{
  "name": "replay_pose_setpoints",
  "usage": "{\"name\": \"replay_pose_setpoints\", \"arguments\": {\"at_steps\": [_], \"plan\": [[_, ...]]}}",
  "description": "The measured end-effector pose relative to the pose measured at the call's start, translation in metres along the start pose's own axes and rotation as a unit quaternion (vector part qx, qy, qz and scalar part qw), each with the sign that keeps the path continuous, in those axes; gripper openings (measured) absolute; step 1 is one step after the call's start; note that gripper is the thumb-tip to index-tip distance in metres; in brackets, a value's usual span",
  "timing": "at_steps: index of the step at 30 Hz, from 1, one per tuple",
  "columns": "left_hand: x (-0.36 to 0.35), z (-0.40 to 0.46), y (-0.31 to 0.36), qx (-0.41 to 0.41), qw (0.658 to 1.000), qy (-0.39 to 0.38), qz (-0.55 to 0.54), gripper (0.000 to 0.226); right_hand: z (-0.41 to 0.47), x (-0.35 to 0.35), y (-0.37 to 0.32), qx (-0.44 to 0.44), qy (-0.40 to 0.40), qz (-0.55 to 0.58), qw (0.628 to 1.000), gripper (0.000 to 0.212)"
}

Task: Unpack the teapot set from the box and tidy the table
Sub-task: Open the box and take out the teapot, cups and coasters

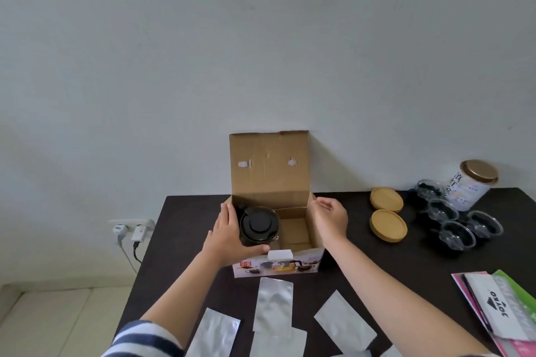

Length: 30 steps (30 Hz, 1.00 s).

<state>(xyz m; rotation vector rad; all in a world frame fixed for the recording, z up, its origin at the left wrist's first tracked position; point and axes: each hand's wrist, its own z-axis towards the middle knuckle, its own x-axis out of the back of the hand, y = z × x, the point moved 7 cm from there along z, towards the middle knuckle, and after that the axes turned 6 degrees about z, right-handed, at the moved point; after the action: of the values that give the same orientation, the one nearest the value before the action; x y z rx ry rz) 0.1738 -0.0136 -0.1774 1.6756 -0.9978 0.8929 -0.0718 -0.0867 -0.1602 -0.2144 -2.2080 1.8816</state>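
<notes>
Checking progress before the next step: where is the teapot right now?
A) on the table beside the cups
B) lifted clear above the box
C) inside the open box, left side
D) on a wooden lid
C: the teapot, black lid up, sits in the left part of the open box, with the left hand against it and the right hand at the box's right wall.

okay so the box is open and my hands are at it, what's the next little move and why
Probably lift the teapot straight up out of the box. It sits in the left compartment with its black lid on, your left hand is against its side, and your right hand is at the right wall, placed to steady the box.
</notes>
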Motion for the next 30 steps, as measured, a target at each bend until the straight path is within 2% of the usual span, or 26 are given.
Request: {"name": "replay_pose_setpoints", "arguments": {"at_steps": [5, 7, 9, 11, 15, 17, 19, 25, 30], "plan": [[0.01, -0.008, -0.034, -0.001, 1.0, 0.008, -0.015, 0.156, -0.028, -0.035, 0.001, 0.053, -0.047, -0.054, 0.996, 0.017], [0.01, -0.007, -0.037, -0.004, 1.0, 0.008, -0.023, 0.156, -0.034, -0.046, -0.005, 0.09, -0.076, -0.12, 0.986, 0.024], [0.01, -0.007, -0.036, -0.014, 0.999, 0.014, -0.039, 0.157, -0.04, -0.062, -0.011, 0.12, -0.137, -0.171, 0.968, 0.038], [0.009, -0.007, -0.032, -0.024, 0.998, 0.023, -0.055, 0.158, -0.049, -0.084, -0.013, 0.119, -0.23, -0.211, 0.942, 0.059], [0.011, -0.008, -0.032, -0.035, 0.996, 0.042, -0.073, 0.157, -0.064, -0.127, -0.007, 0.094, -0.374, -0.327, 0.863, 0.099], [0.011, -0.006, -0.036, -0.023, 0.996, 0.042, -0.076, 0.159, -0.066, -0.141, -0.003, 0.088, -0.417, -0.37, 0.825, 0.107], [0.013, -0.005, -0.039, -0.019, 0.996, 0.043, -0.082, 0.159, -0.065, -0.15, -0.002, 0.1, -0.424, -0.401, 0.806, 0.109], [0.014, -0.01, -0.039, -0.04, 0.992, 0.061, -0.106, 0.157, -0.066, -0.149, -0.007, 0.158, -0.387, -0.412, 0.81, 0.106], [0.014, -0.012, -0.048, -0.027, 0.991, 0.065, -0.116, 0.153, -0.066, -0.112, -0.054, 0.183, -0.369, -0.326, 0.851, 0.104]]}}
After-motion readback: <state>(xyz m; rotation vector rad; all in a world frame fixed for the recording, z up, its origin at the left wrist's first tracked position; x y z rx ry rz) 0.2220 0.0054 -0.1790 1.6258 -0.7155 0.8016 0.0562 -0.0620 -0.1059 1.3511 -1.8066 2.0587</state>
